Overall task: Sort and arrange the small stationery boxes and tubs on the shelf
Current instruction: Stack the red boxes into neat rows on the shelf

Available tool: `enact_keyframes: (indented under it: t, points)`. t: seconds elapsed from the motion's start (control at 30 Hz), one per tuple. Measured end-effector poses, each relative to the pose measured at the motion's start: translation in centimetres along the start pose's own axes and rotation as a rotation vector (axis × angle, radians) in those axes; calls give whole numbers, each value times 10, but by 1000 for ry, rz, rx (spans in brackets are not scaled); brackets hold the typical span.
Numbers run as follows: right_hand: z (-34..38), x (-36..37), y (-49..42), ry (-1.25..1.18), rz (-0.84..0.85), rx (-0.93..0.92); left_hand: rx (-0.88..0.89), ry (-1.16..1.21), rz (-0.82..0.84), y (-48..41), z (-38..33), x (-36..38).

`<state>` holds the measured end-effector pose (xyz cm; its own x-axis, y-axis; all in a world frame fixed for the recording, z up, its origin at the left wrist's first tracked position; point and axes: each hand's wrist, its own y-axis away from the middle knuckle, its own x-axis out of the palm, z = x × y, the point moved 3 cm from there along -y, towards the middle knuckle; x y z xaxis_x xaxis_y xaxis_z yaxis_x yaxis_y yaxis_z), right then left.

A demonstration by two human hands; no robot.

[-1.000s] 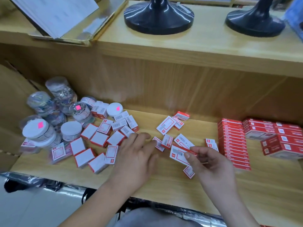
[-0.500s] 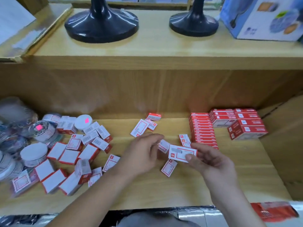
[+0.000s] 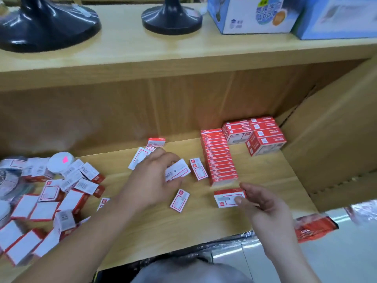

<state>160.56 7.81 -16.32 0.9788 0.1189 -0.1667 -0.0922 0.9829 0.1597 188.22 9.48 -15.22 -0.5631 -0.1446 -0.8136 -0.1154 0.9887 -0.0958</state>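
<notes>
My left hand [image 3: 152,179] grips a small white-and-red box [image 3: 177,170] over the middle of the wooden shelf [image 3: 204,223]. My right hand [image 3: 263,205] pinches another small red-and-white box [image 3: 226,198] just in front of a neat row of red boxes [image 3: 219,158]. Loose small boxes lie between the hands, one [image 3: 199,169] beside the row and one [image 3: 180,200] nearer the front. A heap of white-and-red boxes [image 3: 51,201] and round tubs [image 3: 60,163] fills the shelf's left side.
Larger red cartons [image 3: 263,135] are stacked at the back right against a cardboard wall [image 3: 336,139]. The upper shelf carries two black round bases [image 3: 171,19] and blue-and-white boxes [image 3: 251,15]. A red packet [image 3: 314,227] lies below the shelf edge at right.
The view swung right. My left hand picked up a small box from the middle. My right hand carried its box rightward and down, to the front end of the red row.
</notes>
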Motion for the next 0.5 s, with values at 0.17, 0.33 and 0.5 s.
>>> enact_keyframes:
  t: [0.17,0.33,0.5]
  points:
    - [3,-8,-9,617,55,-521,-210,503,99,14,-42,23]
    - [-10,5,-20,668,55,-497,-335,772,96,22,-55,47]
    - [-37,-3,-17,563,42,-350,-353,854,110,26,-44,48]
